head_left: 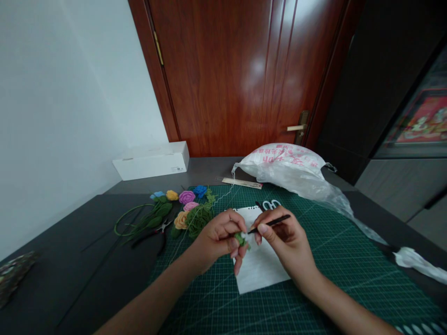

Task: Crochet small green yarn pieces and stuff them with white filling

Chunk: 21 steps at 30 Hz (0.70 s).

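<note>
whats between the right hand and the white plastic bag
A pair of white-handled scissors lies there on the green gridded cutting mat, shown in the head view.

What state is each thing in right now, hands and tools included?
Left hand: pinching a small green crocheted piece.
Right hand: gripping a slim black tool, tip by the left fingertips.
Scissors: lying on the cutting mat.
Pliers: lying on the table.
Door: shut.
Plastic bag: slumped, crumpled.
</note>
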Motion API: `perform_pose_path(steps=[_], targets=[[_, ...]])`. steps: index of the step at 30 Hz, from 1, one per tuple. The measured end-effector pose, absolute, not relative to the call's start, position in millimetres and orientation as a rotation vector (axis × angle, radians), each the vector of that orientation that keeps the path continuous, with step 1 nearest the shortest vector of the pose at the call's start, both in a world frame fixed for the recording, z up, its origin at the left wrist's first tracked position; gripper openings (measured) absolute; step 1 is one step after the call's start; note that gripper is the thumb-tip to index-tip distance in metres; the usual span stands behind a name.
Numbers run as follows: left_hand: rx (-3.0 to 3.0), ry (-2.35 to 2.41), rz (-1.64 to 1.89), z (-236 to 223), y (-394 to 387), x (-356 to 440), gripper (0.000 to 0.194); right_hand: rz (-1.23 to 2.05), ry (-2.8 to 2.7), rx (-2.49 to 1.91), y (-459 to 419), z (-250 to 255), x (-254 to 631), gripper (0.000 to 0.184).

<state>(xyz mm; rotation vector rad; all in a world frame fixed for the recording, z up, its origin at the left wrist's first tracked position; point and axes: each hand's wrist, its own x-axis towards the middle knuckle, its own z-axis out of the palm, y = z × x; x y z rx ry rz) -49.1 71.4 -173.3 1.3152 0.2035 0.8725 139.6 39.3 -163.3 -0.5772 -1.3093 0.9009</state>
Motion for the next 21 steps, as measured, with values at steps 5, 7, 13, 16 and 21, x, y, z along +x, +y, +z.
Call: perform_pose_path(steps=[5,7,13,16,21], targets=[[1.309,0.22,0.911,-174,72,-50,0.026,0.819,-1.299,-0.604,41,-162,145,0.006],[1.315,0.21,0.919,-173,73,-51,0.025,0.769,-1.247,-0.6,40,-160,148,0.006],[1.315,0.246,0.921,-171,73,-51,0.024,0.698,-1.314,-0.496,36,-155,148,0.007],[1.325,0.24,0.924,-173,73,-50,0.025,0.628,-1.372,-0.5,34,-154,146,0.011],[1.329,0.209,0.923,-175,73,-50,0.024,0.631,-1.337,-0.537,35,-154,146,0.01]])
